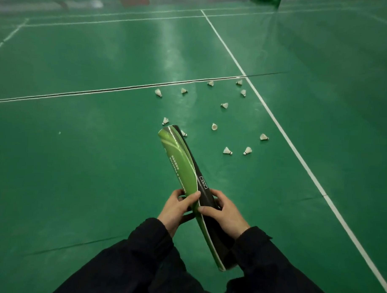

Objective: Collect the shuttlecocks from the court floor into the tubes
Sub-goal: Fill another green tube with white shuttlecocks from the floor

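Court floor [99,165] — green, white lines, nothing collected as far as I can tell. Tube [188,179], green and black, held slanted low in front, far end pointing toward the scatter; contents not visible. Left hand [177,208] wrapped around its lower part, right hand [224,210] closed on the opposite side — both grips gripping the tube, none holding a shuttlecock. Shuttlecocks [214,126] all loose on the floor beyond the grips, about a dozen, nearest just past the tube's far end, rest further ahead and right. Judgement: collection at the start — essentially everything left.
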A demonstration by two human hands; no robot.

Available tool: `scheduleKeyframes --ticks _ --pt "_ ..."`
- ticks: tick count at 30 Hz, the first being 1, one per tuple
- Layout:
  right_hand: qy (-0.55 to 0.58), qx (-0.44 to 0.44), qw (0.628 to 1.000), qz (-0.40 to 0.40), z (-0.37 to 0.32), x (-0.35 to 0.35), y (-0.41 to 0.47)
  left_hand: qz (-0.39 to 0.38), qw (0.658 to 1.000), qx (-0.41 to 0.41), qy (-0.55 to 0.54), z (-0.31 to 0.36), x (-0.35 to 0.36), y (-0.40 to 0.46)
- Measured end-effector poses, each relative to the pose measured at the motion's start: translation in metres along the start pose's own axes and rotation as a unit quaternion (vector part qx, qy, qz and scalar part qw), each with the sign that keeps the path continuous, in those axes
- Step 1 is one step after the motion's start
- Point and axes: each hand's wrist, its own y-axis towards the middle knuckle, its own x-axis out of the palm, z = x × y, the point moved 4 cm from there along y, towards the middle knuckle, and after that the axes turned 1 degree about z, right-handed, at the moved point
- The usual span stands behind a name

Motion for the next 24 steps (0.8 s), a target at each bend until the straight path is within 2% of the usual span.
scheduleKeyframes --ticks 8,17,21,24 --pt "-0.001 0.041 0.999 0.034 -0.045 -0.081 0.195 -0.05 0.998 -0.042 0.008 0.079 0.044 0.212" --pt "0.026 0.065 0.992 0.106 -0.113 -0.218 0.342 -0.132 0.986 -0.074 0.066 0.187 0.161 0.396" --pt "0.028 0.078 0.991 0.107 -0.112 -0.283 0.413 -0.119 0.986 -0.099 0.065 0.198 0.207 0.474" --pt "0.02 0.094 0.993 0.065 -0.087 -0.325 0.479 -0.079 0.989 -0.118 0.047 0.183 0.232 0.537"
